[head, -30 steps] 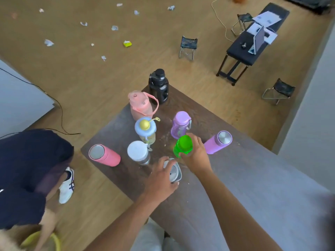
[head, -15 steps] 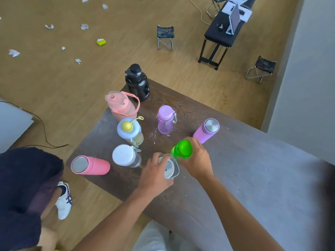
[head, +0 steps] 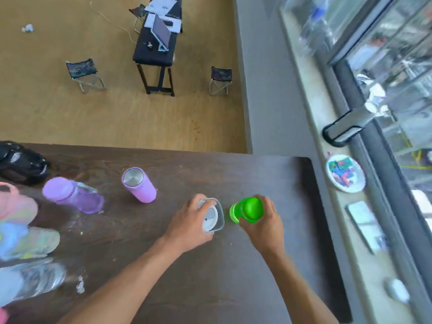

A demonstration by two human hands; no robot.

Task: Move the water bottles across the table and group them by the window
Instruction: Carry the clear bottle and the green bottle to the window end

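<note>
My left hand (head: 190, 222) grips a grey-white bottle (head: 214, 217) from above. Beside it, my right hand (head: 264, 220) grips a bright green bottle (head: 249, 209). Both are over the right half of the dark wooden table (head: 210, 277), towards the window (head: 385, 90). A purple steel-capped bottle (head: 139, 185) and a clear lilac bottle (head: 72, 195) stand further left. A black bottle (head: 21, 163), a pink one (head: 14, 202) and two pale blurred ones (head: 25, 239) crowd the left edge.
A grey sill (head: 350, 230) runs under the window, holding a plate of coloured bits (head: 346, 173), a flat phone-like thing (head: 364, 222) and a small white object (head: 397, 292). On the floor beyond stand a black bench (head: 156, 47) and two folding stools (head: 85, 73).
Both hands have carried the grey-white and green bottles rightward across the table, away from the cluster and nearer the window. My view has swung right, bringing the sill and window in.
</note>
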